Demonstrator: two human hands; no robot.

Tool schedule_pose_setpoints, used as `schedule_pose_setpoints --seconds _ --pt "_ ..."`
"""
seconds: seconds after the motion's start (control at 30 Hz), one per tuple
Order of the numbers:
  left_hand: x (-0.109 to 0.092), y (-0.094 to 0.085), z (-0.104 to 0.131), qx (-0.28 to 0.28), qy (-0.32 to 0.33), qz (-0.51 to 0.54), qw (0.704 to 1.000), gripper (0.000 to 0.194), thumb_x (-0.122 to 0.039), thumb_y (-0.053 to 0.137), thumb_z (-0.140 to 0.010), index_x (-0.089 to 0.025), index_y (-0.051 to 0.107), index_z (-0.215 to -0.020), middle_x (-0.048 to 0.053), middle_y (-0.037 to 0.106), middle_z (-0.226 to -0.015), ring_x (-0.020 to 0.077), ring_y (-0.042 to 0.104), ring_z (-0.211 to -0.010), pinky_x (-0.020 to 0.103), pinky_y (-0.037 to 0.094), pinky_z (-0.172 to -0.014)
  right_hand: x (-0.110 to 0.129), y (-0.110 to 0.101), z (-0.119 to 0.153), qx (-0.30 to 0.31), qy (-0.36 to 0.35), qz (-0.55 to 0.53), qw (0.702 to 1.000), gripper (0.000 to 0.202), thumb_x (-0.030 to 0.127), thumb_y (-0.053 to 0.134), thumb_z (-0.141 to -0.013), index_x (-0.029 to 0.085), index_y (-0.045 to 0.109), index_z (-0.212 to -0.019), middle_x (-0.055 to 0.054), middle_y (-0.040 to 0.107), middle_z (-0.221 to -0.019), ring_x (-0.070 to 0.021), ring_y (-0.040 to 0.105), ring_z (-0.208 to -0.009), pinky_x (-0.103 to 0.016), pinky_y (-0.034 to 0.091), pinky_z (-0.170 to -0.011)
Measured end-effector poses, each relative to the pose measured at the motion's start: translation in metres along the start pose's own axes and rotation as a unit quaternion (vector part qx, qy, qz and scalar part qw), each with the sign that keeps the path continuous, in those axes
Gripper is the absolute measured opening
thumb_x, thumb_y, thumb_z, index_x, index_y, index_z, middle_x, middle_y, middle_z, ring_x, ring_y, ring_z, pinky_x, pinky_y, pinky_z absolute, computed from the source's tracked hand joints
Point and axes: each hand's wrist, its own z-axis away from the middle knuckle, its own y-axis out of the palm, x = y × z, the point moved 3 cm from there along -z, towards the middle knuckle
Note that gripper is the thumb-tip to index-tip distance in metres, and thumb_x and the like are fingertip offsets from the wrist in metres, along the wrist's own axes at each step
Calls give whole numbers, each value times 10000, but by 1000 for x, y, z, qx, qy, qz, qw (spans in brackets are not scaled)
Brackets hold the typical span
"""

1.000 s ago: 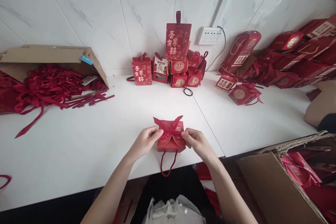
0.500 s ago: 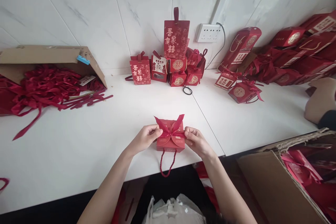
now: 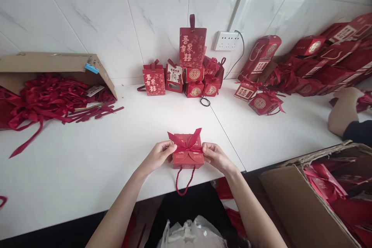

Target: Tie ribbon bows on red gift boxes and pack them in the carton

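A red gift box (image 3: 188, 161) with petal-shaped top flaps sits near the table's front edge. Across its top lies a red ribbon (image 3: 188, 148) tied in a bow, its two tails pointing up and away from me. My left hand (image 3: 161, 155) pinches the bow's left loop between thumb and finger. On the other side, my right hand (image 3: 216, 155) pinches the right loop. Both hands are at the box's sides, and their lower fingers are partly hidden. A twisted red cord handle (image 3: 186, 192) hangs from the front of the box over the table edge.
A cardboard box (image 3: 103, 70) spilling red ribbons (image 3: 55, 97) lies at left. Several red boxes (image 3: 193, 48) stand by the tiled wall, under a power strip (image 3: 227, 41). More red boxes pile up at right, near another person's arm (image 3: 344, 110). An open carton (image 3: 290, 192) stands front right.
The view has shifted slightly. Both hands keep their pinch on the bow's loops, with the ribbon looking nearly the same. The other person's arm at right shows more.
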Motion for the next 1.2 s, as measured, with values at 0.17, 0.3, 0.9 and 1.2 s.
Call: schedule_pose_setpoints --seconds 0.17,0.3,0.9,1.2 --pt "2 -3 15 -28 -6 -51 998 351 -537 541 -780 -209 435 -848 -6 481 -817 131 479 -701 270 421 -637 10 -12 0 -107 -60 62 990 331 499 452 -885 197 578 -833 -44 585 -889 -148 552 -831 -279 432 -746" --pt "3 -5 18 -13 -18 -81 996 391 -470 617 -752 -221 453 -1005 54 531 -1064 183 556 -931 320 469 -791 20 -5 -3 -94 -88 137 982 391 493 384 -915 231 571 -1138 -81 552 -1228 -200 506 -1133 -359 402 -952" --pt "-6 -15 12 -121 24 -56 991 537 -500 530 -811 -262 391 -1272 88 480 -1356 262 412 -1284 396 382 -1019 36 9 -1 -129 -134 274 944 420 478 476 -879 231 483 -1219 -98 495 -1335 -214 464 -1233 -400 407 -1005" --pt "15 -35 6 -281 61 -21 957 428 -496 506 -805 -229 486 -1139 105 490 -1312 260 444 -1248 435 353 -1033 29 13 35 -211 -98 310 922 472 489 462 -878 204 368 -1243 -84 642 -940 -211 640 -834 -458 484 -855"
